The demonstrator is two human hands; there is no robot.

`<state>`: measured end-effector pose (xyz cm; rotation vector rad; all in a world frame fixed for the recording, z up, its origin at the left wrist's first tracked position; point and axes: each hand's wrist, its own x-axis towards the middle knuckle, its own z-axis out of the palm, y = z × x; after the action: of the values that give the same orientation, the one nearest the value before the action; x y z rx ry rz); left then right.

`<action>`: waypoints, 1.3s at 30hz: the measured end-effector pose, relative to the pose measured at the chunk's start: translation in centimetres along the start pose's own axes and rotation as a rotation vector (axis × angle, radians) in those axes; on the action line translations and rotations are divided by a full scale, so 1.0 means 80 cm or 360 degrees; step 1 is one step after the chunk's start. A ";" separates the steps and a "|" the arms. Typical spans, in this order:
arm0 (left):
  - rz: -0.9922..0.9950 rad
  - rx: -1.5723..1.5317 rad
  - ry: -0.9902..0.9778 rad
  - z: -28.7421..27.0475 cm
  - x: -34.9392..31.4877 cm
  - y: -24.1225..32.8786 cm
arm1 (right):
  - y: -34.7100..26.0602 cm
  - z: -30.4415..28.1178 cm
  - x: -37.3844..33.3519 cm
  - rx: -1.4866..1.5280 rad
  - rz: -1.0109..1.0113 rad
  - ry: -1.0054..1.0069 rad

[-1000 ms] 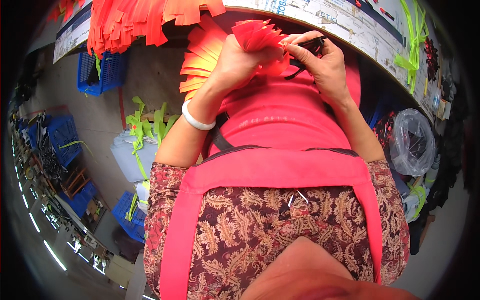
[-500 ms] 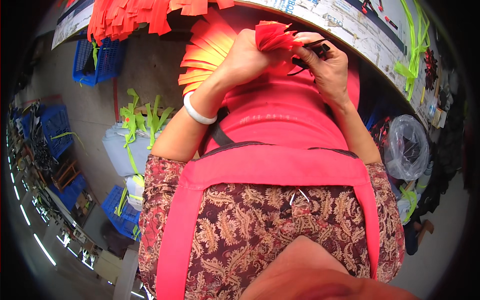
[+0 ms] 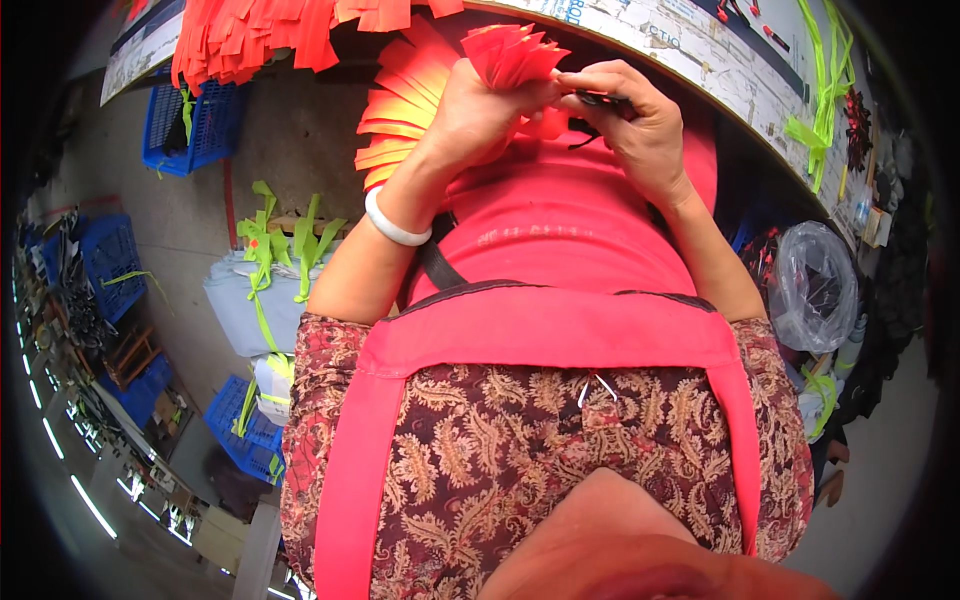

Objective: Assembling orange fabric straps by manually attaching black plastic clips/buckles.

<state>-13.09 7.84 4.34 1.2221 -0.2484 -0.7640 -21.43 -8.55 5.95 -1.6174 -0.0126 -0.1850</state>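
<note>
Shirt: patterned sleeves and chest [image 3: 500, 450], closest to my camera, just below the apron's bib.
Apron: pinkish red [image 3: 550, 325], spread over the lap; I place everything else from it.
Bangle: white [image 3: 395, 222], on the left wrist, near the apron's left edge.
Strip bundle: orange-red [image 3: 512, 58], just beyond the apron's lap. Tuft points up and slightly right, away from the bib; its long axis runs from the fist to the splayed tips. More strips fan out leftward behind the wrist.
Left hand: [image 3: 475, 112] curled tight around the bundle, no gap I can see.
Right hand: [image 3: 645, 125] above the apron's right half, thumb and index nearly together, fingertips right by the bundle. Can't tell if they touch it.
Black piece: [image 3: 605, 100] gripped in the right fingers, mostly hidden; visible part lies roughly left-right, a thin end hanging toward the apron.
Table: pale, worn top [image 3: 690, 65], beyond the apron; hanging red strips [image 3: 255, 40] to its upper left, neon ribbon [image 3: 822, 90] to its upper right.
Plastic bag: clear [image 3: 815, 290], right of the apron.
Cloth stack: grey-blue [image 3: 240, 305], left of the apron.
Crate: blue [image 3: 205, 135], farther off, upper left of the apron.
</note>
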 end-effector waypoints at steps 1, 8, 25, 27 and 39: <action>-0.0003 0.0003 -0.0009 -0.001 -0.001 0.002 | -0.004 -0.004 -0.001 -0.0365 -0.0109 -0.0113; 0.0015 -0.0117 -0.0156 -0.023 0.003 0.018 | -0.033 -0.024 -0.010 -0.0105 0.0581 0.0304; 0.0353 0.0502 -0.0175 -0.025 -0.015 0.064 | -0.033 0.002 0.022 -0.0093 -0.0383 -0.0361; 0.0304 0.0381 -0.0069 -0.025 -0.015 0.057 | -0.030 0.006 0.018 -0.0023 -0.0294 -0.0366; -0.0243 -0.0025 -0.0129 -0.029 -0.015 0.059 | -0.040 0.007 0.012 0.0203 0.0662 -0.0109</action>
<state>-10.83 10.94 8.07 1.2064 -0.2170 -0.9476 -20.83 -7.89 9.23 -1.4640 0.2529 0.1892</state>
